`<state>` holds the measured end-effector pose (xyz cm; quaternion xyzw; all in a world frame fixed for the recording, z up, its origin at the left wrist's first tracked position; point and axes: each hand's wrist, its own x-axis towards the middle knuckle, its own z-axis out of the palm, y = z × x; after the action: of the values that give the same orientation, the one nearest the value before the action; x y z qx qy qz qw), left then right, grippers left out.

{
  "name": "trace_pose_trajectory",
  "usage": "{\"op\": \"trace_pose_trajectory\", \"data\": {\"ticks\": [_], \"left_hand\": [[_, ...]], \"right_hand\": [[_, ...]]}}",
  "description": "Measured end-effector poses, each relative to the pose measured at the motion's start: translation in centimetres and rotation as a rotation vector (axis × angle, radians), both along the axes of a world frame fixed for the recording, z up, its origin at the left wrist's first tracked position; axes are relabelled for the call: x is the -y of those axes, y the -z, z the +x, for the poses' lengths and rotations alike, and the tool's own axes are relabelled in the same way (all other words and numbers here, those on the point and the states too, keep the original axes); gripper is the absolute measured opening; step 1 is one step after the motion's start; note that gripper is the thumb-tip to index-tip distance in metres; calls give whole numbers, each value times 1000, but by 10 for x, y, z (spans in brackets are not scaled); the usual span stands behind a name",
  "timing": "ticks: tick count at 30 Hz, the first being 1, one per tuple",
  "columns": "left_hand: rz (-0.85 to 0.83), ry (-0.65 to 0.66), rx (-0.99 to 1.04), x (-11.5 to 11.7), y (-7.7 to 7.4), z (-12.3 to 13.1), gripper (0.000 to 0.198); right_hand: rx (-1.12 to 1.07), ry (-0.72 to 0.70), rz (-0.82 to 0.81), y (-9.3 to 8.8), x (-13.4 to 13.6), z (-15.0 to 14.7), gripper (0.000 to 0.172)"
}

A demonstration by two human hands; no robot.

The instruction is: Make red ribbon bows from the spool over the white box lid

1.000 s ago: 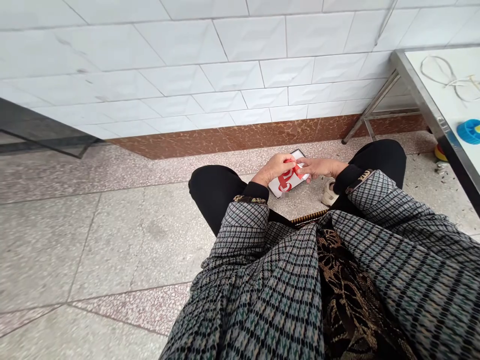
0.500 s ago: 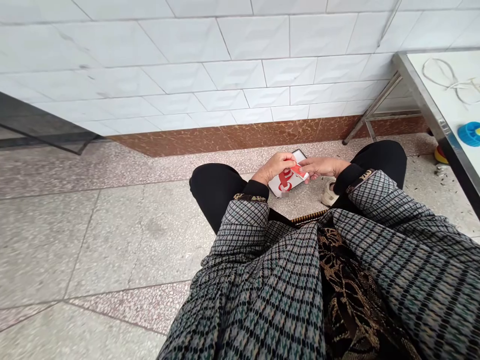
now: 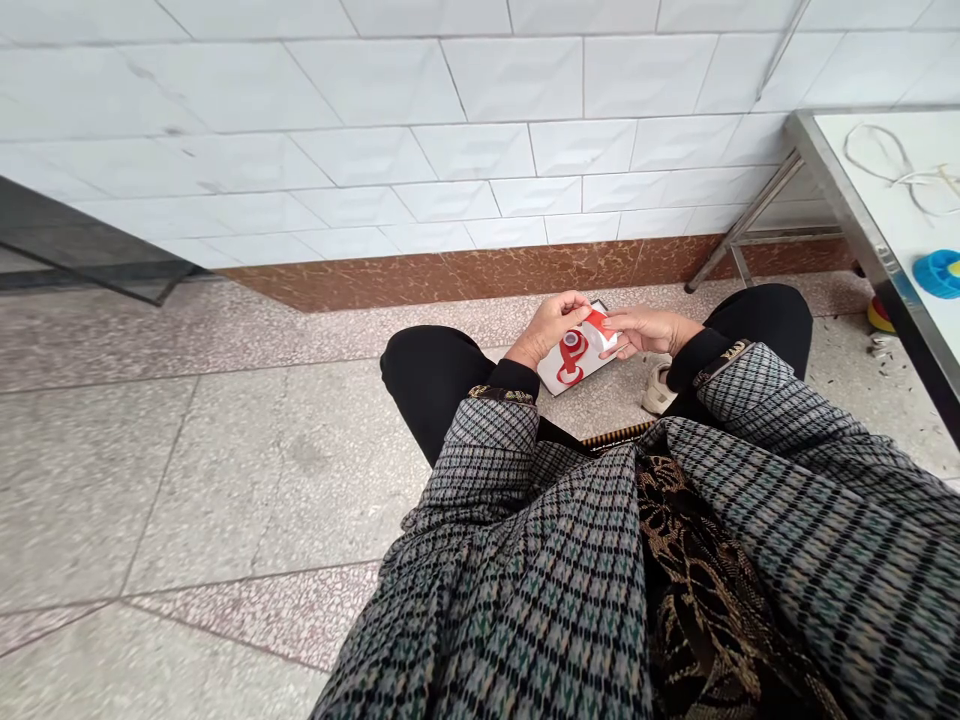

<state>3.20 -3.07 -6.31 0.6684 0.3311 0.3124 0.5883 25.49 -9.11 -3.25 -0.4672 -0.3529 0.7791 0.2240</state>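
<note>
I sit with both hands out over my knees, holding a small white box with red print (image 3: 579, 358). My left hand (image 3: 550, 328) curls round the box's left and top edge, fingers closed on it. My right hand (image 3: 646, 331) grips the right end, thumb and fingers pinched at a red flap near the box's top. The box is tilted, its printed face toward me. My checked jacket sleeves and black trouser knees frame the hands.
A steel table (image 3: 862, 215) stands at the right, with a blue round object (image 3: 936, 273) and pale cord loops on top. The white tiled wall (image 3: 450, 150) runs ahead above a brown skirting. A pale shoe (image 3: 660, 388) rests on the speckled floor below my right wrist.
The hands have risen slightly and the box has been turned, so more of its white and red face shows. The fingers of the right hand have shifted on the red flap.
</note>
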Motion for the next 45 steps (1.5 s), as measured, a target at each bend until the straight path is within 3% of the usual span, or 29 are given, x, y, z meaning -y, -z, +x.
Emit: {"op": "trace_pose_trajectory", "data": {"ticks": [5, 12, 17, 22, 30, 36, 40, 45], "left_hand": [[4, -54, 122, -4, 15, 2, 26], [155, 160, 113, -5, 29, 2, 71], [243, -4, 25, 5, 24, 10, 46], [161, -118, -104, 12, 11, 14, 26], [136, -189, -158, 20, 2, 17, 20], [164, -260, -143, 11, -4, 17, 19], [157, -351, -147, 7, -2, 16, 22], [163, -336, -179, 7, 3, 15, 20]], "right_hand": [[-68, 63, 14, -6, 1, 4, 32], [-173, 63, 67, 0, -2, 9, 37], [-184, 109, 66, -9, 2, 5, 37], [-154, 94, 70, -16, 6, 2, 36], [-92, 57, 94, -17, 6, -3, 38], [-12, 26, 138, -14, 10, -9, 43], [19, 71, 151, -12, 13, -16, 61], [80, 170, 234, -6, 14, -20, 94]]}}
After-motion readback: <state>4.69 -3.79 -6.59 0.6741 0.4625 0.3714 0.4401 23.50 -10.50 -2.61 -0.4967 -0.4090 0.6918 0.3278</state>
